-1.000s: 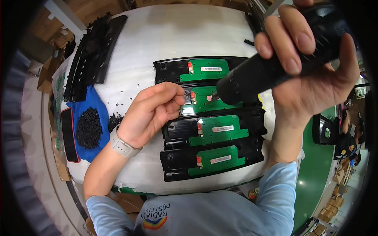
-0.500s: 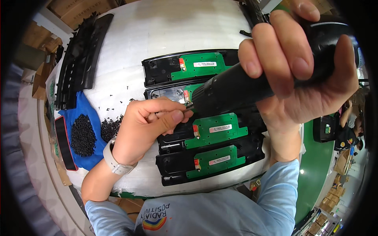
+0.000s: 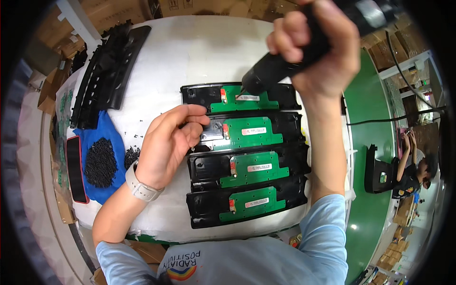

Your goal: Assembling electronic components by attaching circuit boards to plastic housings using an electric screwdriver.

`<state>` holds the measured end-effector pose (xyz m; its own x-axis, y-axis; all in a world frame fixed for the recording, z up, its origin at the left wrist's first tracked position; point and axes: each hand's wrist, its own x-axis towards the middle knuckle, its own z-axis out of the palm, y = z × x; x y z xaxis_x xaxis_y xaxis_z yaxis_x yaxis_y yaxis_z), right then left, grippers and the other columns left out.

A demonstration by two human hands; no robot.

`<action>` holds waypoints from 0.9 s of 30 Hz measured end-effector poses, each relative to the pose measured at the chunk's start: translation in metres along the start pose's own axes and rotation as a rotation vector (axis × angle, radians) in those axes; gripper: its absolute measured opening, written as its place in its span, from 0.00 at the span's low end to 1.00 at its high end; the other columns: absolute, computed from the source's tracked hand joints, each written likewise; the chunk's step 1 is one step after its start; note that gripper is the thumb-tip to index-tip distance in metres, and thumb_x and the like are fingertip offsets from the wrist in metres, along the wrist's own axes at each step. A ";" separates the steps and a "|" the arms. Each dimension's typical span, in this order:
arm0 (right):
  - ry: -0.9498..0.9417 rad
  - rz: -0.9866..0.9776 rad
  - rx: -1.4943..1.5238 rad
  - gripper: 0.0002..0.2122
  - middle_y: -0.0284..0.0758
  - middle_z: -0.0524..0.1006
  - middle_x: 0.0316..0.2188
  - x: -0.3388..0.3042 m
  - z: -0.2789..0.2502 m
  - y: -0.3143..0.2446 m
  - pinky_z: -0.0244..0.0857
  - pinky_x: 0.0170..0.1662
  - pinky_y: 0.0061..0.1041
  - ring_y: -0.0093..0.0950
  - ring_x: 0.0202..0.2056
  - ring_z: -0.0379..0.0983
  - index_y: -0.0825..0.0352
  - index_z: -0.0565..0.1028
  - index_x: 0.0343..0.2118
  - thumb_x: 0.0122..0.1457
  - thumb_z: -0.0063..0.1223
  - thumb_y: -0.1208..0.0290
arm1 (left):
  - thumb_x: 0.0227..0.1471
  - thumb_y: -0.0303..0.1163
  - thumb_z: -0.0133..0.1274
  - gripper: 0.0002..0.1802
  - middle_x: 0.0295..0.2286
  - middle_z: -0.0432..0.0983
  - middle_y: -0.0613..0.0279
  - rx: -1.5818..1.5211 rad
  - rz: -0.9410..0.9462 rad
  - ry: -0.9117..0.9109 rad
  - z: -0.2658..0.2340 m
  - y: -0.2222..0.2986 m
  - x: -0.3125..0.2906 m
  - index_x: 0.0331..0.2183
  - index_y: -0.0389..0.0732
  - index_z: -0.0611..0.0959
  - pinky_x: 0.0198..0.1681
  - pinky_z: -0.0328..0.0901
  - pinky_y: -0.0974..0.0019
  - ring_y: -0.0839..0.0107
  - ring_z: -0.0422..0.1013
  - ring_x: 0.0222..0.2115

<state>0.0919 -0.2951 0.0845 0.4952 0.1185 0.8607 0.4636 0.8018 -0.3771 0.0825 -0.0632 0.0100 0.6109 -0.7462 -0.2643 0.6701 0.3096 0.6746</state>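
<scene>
My right hand (image 3: 327, 57) is wrapped round a black electric screwdriver (image 3: 270, 73). The tool slants down to the left, its bit over the green circuit board (image 3: 263, 102) in the farthest black panel (image 3: 194, 96). Whether the bit touches a screw is too small to tell. My left hand (image 3: 164, 137), with a pale watch on the wrist, hovers by the left ends of the two farthest panels. Its fingers are curled in; anything between them is hidden. Three more panels lie nearer me in a column, including the second panel (image 3: 294, 127) and the nearest panel (image 3: 204, 209), each with a green board.
Left of the panels, black screws (image 3: 99, 164) are heaped on a blue cloth (image 3: 109, 192), with a red-edged phone-like slab (image 3: 76, 168) beside them. Long black parts (image 3: 107, 76) are stacked at the far left. A cable (image 3: 394, 117) hangs on the right; another person (image 3: 411, 173) works beyond.
The screwdriver has moved away from me and left, from near my left fingers to over the farthest board. My left hand has separated from the bit and shifted slightly left and away from me.
</scene>
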 end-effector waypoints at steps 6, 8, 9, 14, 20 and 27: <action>0.674 0.309 -0.805 0.10 0.36 0.67 0.12 -0.008 0.027 0.009 0.56 0.15 0.20 0.23 0.10 0.61 0.72 0.69 0.25 0.52 0.55 0.70 | 0.56 0.18 0.36 0.11 0.42 0.73 0.44 0.188 0.053 0.068 -0.009 -0.003 0.004 0.39 0.30 0.72 0.49 0.67 0.65 0.59 0.72 0.46; 0.696 0.310 -0.797 0.10 0.36 0.67 0.12 -0.011 0.026 0.014 0.56 0.15 0.20 0.23 0.10 0.61 0.72 0.69 0.26 0.52 0.56 0.71 | 0.58 0.22 0.38 0.07 0.41 0.74 0.44 0.188 0.055 0.050 -0.007 -0.003 0.007 0.35 0.33 0.72 0.46 0.69 0.68 0.61 0.75 0.41; 0.729 0.309 -0.776 0.09 0.36 0.67 0.12 -0.011 0.026 0.015 0.56 0.15 0.20 0.23 0.10 0.61 0.72 0.69 0.26 0.51 0.56 0.71 | 0.58 0.22 0.38 0.07 0.41 0.74 0.44 0.185 0.049 0.047 -0.006 -0.003 0.008 0.35 0.33 0.72 0.46 0.69 0.68 0.61 0.75 0.41; 0.736 0.343 -0.741 0.08 0.34 0.68 0.12 -0.007 0.024 0.016 0.56 0.15 0.20 0.22 0.11 0.61 0.71 0.70 0.25 0.51 0.57 0.72 | 0.64 0.32 0.36 0.11 0.30 0.77 0.50 0.266 -0.021 0.019 -0.008 -0.002 0.012 0.37 0.35 0.71 0.31 0.69 0.71 0.67 0.75 0.26; 0.504 0.475 -1.010 0.06 0.31 0.69 0.12 -0.009 0.015 0.024 0.57 0.17 0.19 0.21 0.12 0.63 0.69 0.71 0.24 0.52 0.55 0.73 | 0.64 0.38 0.36 0.14 0.13 0.60 0.68 0.196 -0.108 -0.056 -0.012 0.003 0.008 0.35 0.38 0.70 0.16 0.48 0.77 0.80 0.50 0.11; 0.483 0.367 -0.973 0.10 0.32 0.65 0.09 -0.014 0.014 0.028 0.54 0.15 0.20 0.22 0.09 0.61 0.69 0.68 0.15 0.48 0.55 0.73 | 0.60 0.35 0.45 0.10 0.16 0.63 0.69 0.173 -0.088 -0.044 -0.009 0.002 0.004 0.37 0.38 0.71 0.17 0.47 0.77 0.83 0.50 0.13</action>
<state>0.0871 -0.2660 0.0670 0.8508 -0.1544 0.5023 0.5007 -0.0524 -0.8641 0.0902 -0.0606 0.0038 0.5319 -0.7920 -0.2997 0.6351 0.1391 0.7598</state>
